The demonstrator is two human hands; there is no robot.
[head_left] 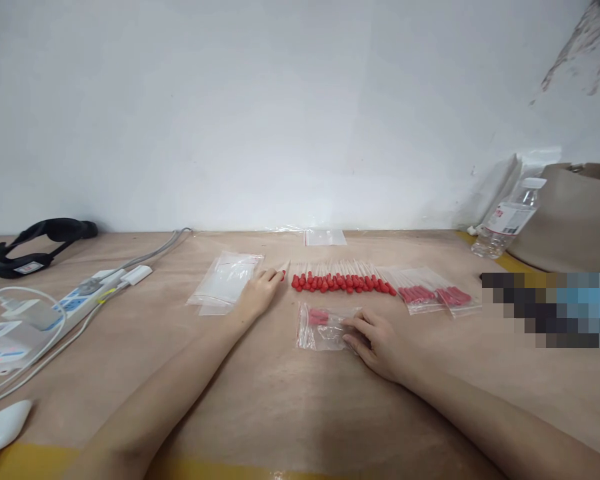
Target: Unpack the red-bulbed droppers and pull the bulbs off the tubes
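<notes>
My left hand [261, 292] is closed in a pinch on a red-tipped stick [283, 275] at the left end of a row. That row of red-tipped sticks [337, 283] lies side by side, red ends towards me and thin pale shafts pointing at the wall. Nearer to me, a small clear zip bag [305, 337] lies flat with a few red-tipped pieces inside. The fingers and thumb of my right hand [377, 343] grip its right end. Left of the row, beside my left hand, is a stack of clear plastic bags [225, 280].
Filled bags [417, 293] of red-tipped sticks lie right of the row. A power strip [75, 303] with cables and a black strap [40, 243] occupy the left. A plastic bottle [510, 220] leans by a beige container [570, 213] at right. The wall [280, 120] bounds the table's back.
</notes>
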